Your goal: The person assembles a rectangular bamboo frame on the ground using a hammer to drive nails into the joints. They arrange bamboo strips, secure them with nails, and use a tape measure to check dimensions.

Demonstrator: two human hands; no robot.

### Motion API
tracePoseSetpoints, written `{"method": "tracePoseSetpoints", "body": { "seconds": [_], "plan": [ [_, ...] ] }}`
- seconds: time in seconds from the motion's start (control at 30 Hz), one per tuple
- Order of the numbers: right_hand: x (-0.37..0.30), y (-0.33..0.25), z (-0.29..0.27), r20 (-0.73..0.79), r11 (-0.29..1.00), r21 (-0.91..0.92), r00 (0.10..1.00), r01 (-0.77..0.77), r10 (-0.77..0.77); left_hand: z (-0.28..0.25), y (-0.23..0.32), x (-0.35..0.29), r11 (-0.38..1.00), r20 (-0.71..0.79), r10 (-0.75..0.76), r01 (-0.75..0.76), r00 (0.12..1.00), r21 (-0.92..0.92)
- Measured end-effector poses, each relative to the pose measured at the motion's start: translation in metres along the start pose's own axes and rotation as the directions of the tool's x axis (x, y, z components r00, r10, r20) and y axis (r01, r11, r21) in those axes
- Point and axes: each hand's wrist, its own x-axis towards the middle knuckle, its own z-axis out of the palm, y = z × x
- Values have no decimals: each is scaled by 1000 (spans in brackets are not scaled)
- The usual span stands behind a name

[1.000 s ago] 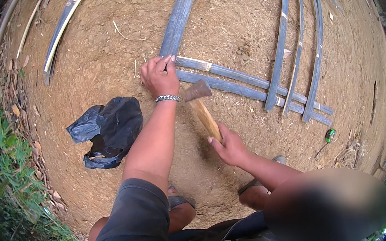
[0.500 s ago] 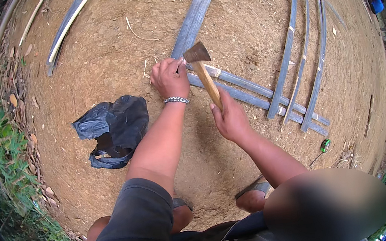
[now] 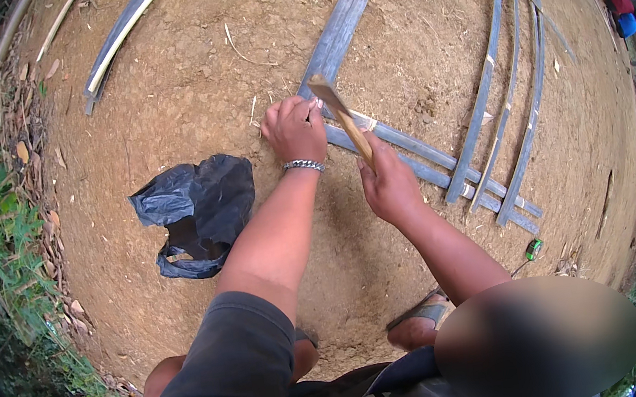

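Note:
My right hand [image 3: 390,180] is wrapped round the wooden handle of a hatchet [image 3: 355,135]. The hatchet's head is tilted nearly edge-on, right beside the fingertips of my left hand [image 3: 295,128]. Those left fingers are pinched together over the corner where bamboo slats meet; whatever lies between them is too small to make out. From that corner a wide pair of grey bamboo slats [image 3: 344,24] runs away from me, and two narrower bamboo slats [image 3: 414,139] stretch off to the right, partly hidden by the hatchet and my right hand.
Several long bamboo strips [image 3: 484,91] cross the slats' right ends. A crumpled black plastic bag [image 3: 223,202] lies left of my forearm. A small green tape measure [image 3: 533,250] rests at right. More bamboo pieces [image 3: 120,44] lie far left, near leafy plants [image 3: 13,268].
The hatchet's head has turned from showing its broad side to nearly edge-on, still by my left fingertips. My left hand keeps its pinch at the corner. The whole view has shifted slightly.

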Motion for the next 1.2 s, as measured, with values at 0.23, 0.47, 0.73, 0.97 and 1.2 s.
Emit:
{"method": "tracePoseSetpoints", "body": {
  "seconds": [0.23,0.47,0.73,0.97,1.2],
  "plan": [
    [3,3,-9,16,999,47,1000,-23,22,-2,5,1,998,9,-44,44,999,-33],
    [13,4,-11,106,994,-16,988,-112,113,-2,4,3,998,38,-55,56,998,-7],
    [9,9,-6,124,994,-36,987,-103,106,-1,4,1,998,84,-62,62,995,-7],
    [8,-4,-16,48,998,42,998,-51,49,0,4,2,999,54,-30,30,998,16],
    [3,-5,-13,-3,997,75,1000,-31,31,-2,4,-1,999,42,-31,30,999,20]
  ]
}}
